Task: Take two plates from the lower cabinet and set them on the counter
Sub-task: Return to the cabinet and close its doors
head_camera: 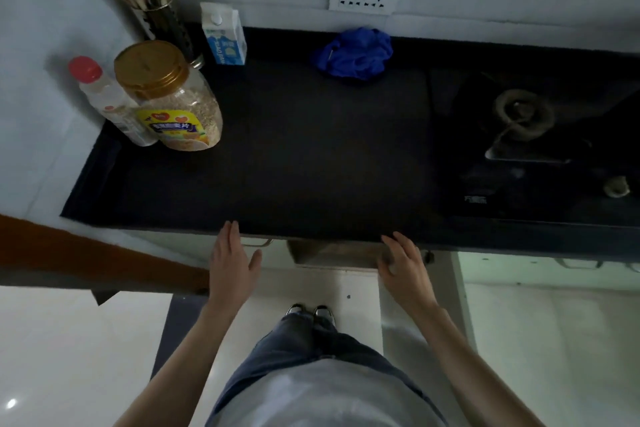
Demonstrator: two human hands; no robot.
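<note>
The black counter [311,149] fills the middle of the view. My left hand [232,263] hovers just below its front edge, fingers spread, holding nothing. My right hand [405,263] is a little to the right, also open and empty. Between the two hands, under the counter edge, the lower cabinet [332,253] shows a dark opening; its white door [360,308] swings out toward me. No plates are visible; the cabinet's inside is hidden by the counter edge.
At the counter's left stand an oat jar with a gold lid [173,97], a red-capped bottle [107,97], a utensil holder [162,21] and a milk carton [225,35]. A blue cloth [356,52] lies at the back. A gas stove [526,135] sits right.
</note>
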